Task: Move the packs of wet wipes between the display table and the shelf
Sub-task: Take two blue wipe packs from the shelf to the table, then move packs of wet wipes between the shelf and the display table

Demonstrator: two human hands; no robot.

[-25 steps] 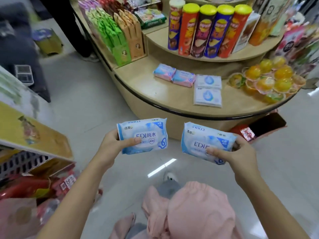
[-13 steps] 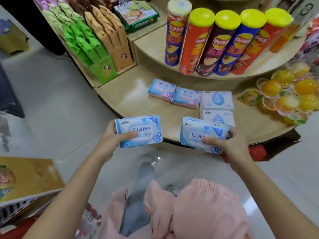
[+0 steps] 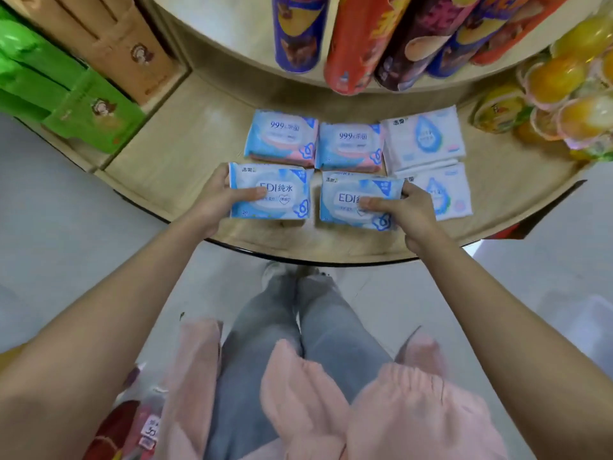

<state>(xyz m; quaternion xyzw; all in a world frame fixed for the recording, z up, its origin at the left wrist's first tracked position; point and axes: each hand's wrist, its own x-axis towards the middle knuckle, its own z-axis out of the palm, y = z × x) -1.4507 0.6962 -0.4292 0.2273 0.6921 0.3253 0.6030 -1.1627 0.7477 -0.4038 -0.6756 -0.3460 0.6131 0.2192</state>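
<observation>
While above the table (image 3: 185, 167), both hands (image 3: 212, 197) (image 3: 413, 210) grip packs (image 3: 285, 197) (image 3: 345, 197).

Blue-white wipe packs (image 3: 285, 180), beige wood-grain table (image 3: 172, 161), green boxes (image 3: 93, 117), pink garment (image 3: 298, 393)

The pale grey floor (image 3: 59, 207) has a dull sheen under even indoor light. On it stands a rounded display table (image 3: 179, 154) of light wood, its curved edge trimmed in black. A raised upper tier (image 3: 229, 34) of the same wood carries tall snack tubes (image 3: 298, 31), and green boxes (image 3: 89, 117) stand at the left.
</observation>
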